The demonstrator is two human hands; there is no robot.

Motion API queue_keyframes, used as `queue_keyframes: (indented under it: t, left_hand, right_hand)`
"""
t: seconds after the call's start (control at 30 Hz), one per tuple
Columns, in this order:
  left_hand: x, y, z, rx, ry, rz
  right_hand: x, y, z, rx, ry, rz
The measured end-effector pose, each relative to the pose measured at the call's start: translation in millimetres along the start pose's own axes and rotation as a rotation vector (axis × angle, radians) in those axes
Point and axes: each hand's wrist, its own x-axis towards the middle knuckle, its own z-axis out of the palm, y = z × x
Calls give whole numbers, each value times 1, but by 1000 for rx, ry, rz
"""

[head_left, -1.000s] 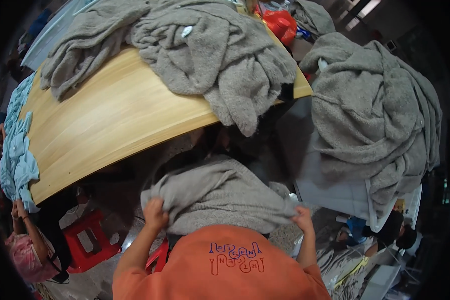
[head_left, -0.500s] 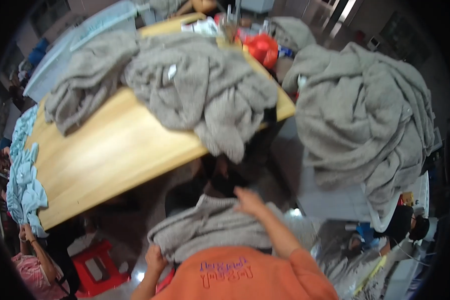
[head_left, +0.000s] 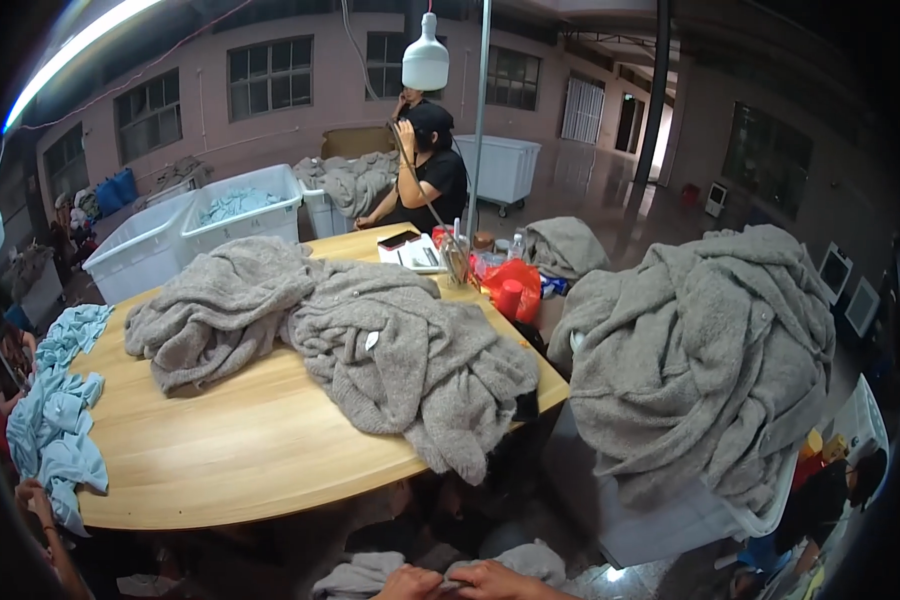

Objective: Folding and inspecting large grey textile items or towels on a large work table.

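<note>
A grey fuzzy knit garment (head_left: pixel 532 562) lies bunched at the bottom edge, close to my body. My left hand (head_left: pixel 410 582) is closed on its cloth near the middle. Right beside it, my right hand (head_left: pixel 494 579) pinches the same garment, the two hands almost touching. The lower picture edge cuts off both hands and most of the garment. Beyond them, a heap of like grey garments (head_left: pixel 400 355) covers part of the wooden table (head_left: pixel 220 450), and one sleeve-like end hangs over its near edge.
To the right, a white bin (head_left: pixel 660 530) overflows with grey garments (head_left: pixel 710 350). Light-blue garments (head_left: pixel 55 430) line the table's left edge, where another person's hand (head_left: pixel 35 497) shows. A person in black (head_left: pixel 435 185) sits at the far side. A bulb (head_left: pixel 426 60) hangs above.
The view has tilted up, so the room beyond the table shows. My hands, apart before with the right one spread over the garment, have come together on its cloth.
</note>
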Motion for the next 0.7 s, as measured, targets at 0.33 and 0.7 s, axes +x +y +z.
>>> queue_keyframes:
  t: [0.33, 0.7]
  left_hand:
    - [5, 51, -85, -386, 362, -204]
    - [6, 22, -80, -730, 501, -290]
  right_hand:
    - [-106, 109, -39, -583, 24, 780]
    - [-160, 177, -9, 235, 831, 738]
